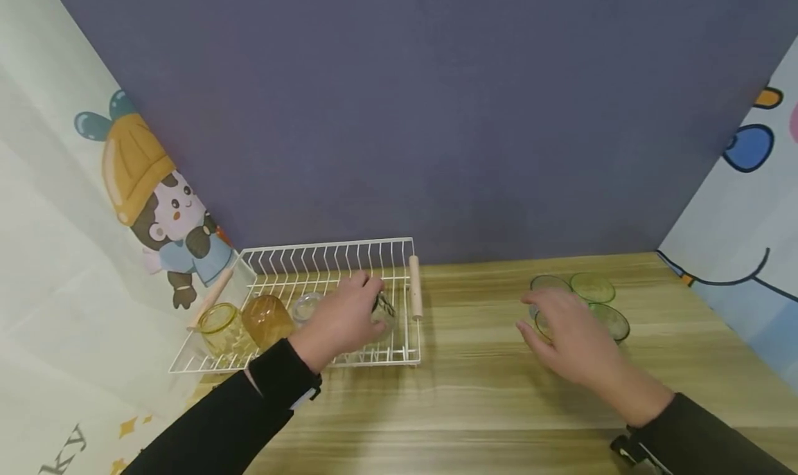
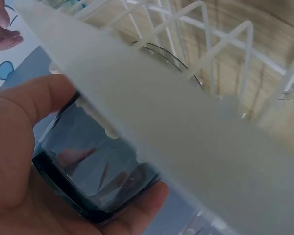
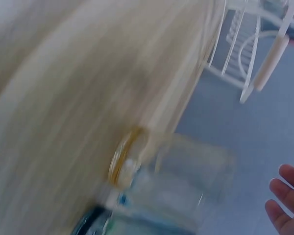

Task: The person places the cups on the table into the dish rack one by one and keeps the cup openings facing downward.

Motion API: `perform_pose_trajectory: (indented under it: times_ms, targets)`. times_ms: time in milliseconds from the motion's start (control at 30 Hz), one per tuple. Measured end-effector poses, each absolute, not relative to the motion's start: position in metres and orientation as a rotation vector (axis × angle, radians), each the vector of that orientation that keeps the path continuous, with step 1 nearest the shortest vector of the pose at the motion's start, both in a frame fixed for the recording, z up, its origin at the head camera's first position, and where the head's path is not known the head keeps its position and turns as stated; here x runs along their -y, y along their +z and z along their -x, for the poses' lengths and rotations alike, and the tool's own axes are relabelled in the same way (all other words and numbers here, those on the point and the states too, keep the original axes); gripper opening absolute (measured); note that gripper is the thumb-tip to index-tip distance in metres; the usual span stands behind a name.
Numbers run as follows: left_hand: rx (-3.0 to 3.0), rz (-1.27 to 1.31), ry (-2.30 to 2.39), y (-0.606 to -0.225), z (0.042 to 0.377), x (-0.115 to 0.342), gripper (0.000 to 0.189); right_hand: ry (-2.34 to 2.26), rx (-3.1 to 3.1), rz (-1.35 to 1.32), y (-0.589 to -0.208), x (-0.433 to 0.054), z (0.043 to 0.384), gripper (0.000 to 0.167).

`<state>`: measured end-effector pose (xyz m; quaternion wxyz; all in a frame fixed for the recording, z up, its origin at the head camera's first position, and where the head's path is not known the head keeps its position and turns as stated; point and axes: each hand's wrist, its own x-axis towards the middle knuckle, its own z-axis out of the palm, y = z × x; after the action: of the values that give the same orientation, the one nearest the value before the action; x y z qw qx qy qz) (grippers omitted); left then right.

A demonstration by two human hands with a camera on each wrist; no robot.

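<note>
My left hand (image 1: pixel 346 317) is over the right part of a white wire dish rack (image 1: pixel 413 354). Its fingers and thumb grip a bluish drinking glass (image 2: pixel 95 161) around the thick dark base, with the rack's wires close to the mouth end. To the left in the rack stand a yellow glass (image 1: pixel 221 328), an amber glass (image 1: pixel 268 320) and a clear glass (image 1: pixel 305 307). My right hand (image 1: pixel 576 340), fingers loosely spread, hovers at a group of several tinted glasses on the table and partly hides them. A green glass (image 1: pixel 593 288) and a darker green one (image 1: pixel 612 321) show beyond it.
The rack has wooden handles (image 1: pixel 415 288) at its ends and stands on a wood-grain table (image 1: pixel 474 392). A dark blue-grey panel (image 1: pixel 436 115) rises behind the table. Printed cartoon walls (image 1: pixel 81 253) flank both sides, the left one close to the rack.
</note>
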<state>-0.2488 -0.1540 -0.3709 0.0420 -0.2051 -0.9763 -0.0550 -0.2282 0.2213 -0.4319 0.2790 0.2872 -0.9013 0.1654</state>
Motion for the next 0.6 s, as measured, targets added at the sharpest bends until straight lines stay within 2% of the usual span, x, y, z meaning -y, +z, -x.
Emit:
perform_pose_trajectory:
  times_ms: [600]
  targets:
    - [3.130, 0.634, -0.139, -0.379, 0.260, 0.157, 0.061, 0.322, 2.448, -0.770, -0.436, -0.243, 0.250, 0.041]
